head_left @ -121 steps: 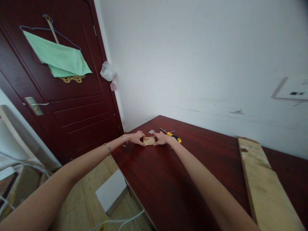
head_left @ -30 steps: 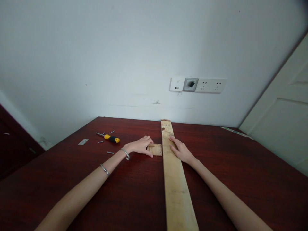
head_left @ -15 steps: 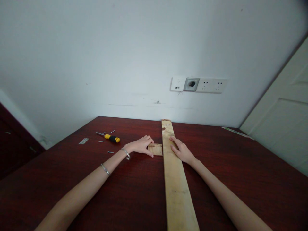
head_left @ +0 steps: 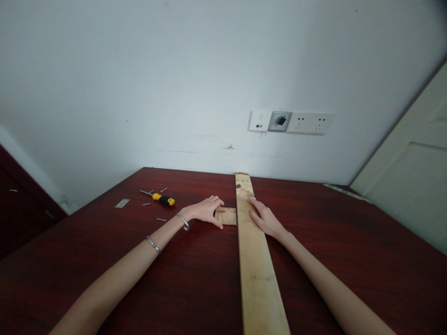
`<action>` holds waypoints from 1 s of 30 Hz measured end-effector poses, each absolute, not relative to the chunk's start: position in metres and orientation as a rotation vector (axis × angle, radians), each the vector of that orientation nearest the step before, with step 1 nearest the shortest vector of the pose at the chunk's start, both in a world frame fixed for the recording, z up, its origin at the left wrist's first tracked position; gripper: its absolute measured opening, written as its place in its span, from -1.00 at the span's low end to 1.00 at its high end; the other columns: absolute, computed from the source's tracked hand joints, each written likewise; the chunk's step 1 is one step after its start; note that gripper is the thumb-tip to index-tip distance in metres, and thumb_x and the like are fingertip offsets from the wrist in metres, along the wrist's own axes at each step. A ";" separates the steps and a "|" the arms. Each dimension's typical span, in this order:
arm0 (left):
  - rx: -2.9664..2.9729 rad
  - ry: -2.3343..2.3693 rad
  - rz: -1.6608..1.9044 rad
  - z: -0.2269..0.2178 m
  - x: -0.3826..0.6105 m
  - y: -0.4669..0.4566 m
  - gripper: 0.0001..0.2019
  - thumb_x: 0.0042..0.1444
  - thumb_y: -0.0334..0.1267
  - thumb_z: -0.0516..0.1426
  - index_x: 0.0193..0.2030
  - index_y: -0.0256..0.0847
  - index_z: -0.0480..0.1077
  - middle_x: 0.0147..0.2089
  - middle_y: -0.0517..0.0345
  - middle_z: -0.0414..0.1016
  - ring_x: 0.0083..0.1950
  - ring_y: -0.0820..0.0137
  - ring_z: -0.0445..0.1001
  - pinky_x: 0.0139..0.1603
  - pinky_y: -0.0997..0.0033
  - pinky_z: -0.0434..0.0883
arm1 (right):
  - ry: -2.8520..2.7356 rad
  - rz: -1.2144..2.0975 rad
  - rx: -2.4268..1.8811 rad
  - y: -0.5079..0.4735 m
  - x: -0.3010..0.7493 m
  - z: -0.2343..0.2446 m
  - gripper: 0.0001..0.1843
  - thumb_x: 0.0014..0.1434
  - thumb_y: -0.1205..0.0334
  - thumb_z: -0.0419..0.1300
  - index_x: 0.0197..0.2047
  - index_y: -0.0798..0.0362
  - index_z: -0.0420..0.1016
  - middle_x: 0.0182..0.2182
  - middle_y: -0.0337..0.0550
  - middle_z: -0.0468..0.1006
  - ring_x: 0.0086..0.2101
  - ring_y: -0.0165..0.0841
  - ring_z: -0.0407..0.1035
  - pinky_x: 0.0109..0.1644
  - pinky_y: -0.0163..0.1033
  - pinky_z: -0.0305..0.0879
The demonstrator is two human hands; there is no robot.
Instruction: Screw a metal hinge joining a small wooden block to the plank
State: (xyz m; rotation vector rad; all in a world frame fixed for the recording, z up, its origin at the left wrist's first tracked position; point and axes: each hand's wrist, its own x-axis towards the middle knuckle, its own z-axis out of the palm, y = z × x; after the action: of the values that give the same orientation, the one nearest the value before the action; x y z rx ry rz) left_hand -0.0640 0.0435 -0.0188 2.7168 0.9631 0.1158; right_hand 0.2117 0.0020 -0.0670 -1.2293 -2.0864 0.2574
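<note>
A long pale wooden plank [head_left: 256, 265] runs lengthwise away from me, its far end close to the wall. A short wooden block [head_left: 226, 217] lies against the plank's left edge, at a right angle to it. My left hand [head_left: 206, 210] is curved around the block's left end, fingers on the far side and thumb on the near side. Resting on the plank's right side is my right hand [head_left: 267, 219], its fingers stretched apart over the top face. What the palm undersides touch is hidden.
On the dark red table [head_left: 174, 288], left of my hand, lie a yellow-and-black screwdriver [head_left: 163, 199], several loose screws [head_left: 161, 219] and a small label [head_left: 122, 203]. A thin strip [head_left: 345, 192] lies far right. Wall sockets [head_left: 291, 122] are behind the table.
The view has shifted very slightly. Both hands, the plank and the block stay in nearly the same places.
</note>
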 end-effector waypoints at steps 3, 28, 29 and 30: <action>2.705 0.938 0.168 -0.019 -0.064 0.043 -0.26 -0.17 0.20 0.26 0.04 -0.26 0.22 0.00 -0.03 0.26 0.03 0.15 0.22 0.03 0.24 0.23 | -2.099 0.255 -1.235 0.002 0.212 -0.068 -0.50 0.25 0.16 -0.05 0.21 0.17 0.24 0.15 0.13 0.35 0.15 -0.18 0.25 0.27 0.00 0.13; 2.565 2.038 -0.162 0.061 -0.348 0.070 -0.72 0.03 -0.32 0.08 -0.10 -0.27 0.43 -0.12 0.02 0.50 -0.09 0.30 0.43 -0.10 0.42 0.31 | -2.115 0.201 -1.304 0.008 0.219 -0.077 -0.45 0.24 0.00 -0.09 0.15 0.17 0.30 0.14 0.12 0.39 0.14 -0.10 0.27 0.26 0.06 0.15; 2.546 2.049 -0.218 0.059 -0.361 0.065 -0.72 -0.01 -0.34 0.10 -0.13 -0.27 0.44 -0.12 0.02 0.51 -0.10 0.29 0.43 -0.13 0.42 0.32 | -2.117 0.198 -1.309 0.009 0.220 -0.077 -0.45 0.24 0.00 -0.09 0.16 0.16 0.30 0.14 0.11 0.39 0.15 -0.10 0.27 0.26 0.06 0.15; 2.532 2.050 -0.273 0.055 -0.371 0.060 -0.72 -0.05 -0.35 0.12 -0.14 -0.26 0.46 -0.12 0.02 0.51 -0.11 0.27 0.44 -0.14 0.42 0.32 | -2.120 0.199 -1.312 0.009 0.220 -0.078 -0.45 0.24 -0.01 -0.09 0.16 0.15 0.30 0.14 0.10 0.39 0.14 -0.11 0.28 0.26 0.05 0.15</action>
State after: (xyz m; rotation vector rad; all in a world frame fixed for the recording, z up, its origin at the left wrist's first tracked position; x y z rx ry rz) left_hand -0.3709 0.0602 0.0553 2.5320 2.0499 -0.2728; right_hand 0.2200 0.0089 -0.0775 -1.3121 -2.1196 0.1989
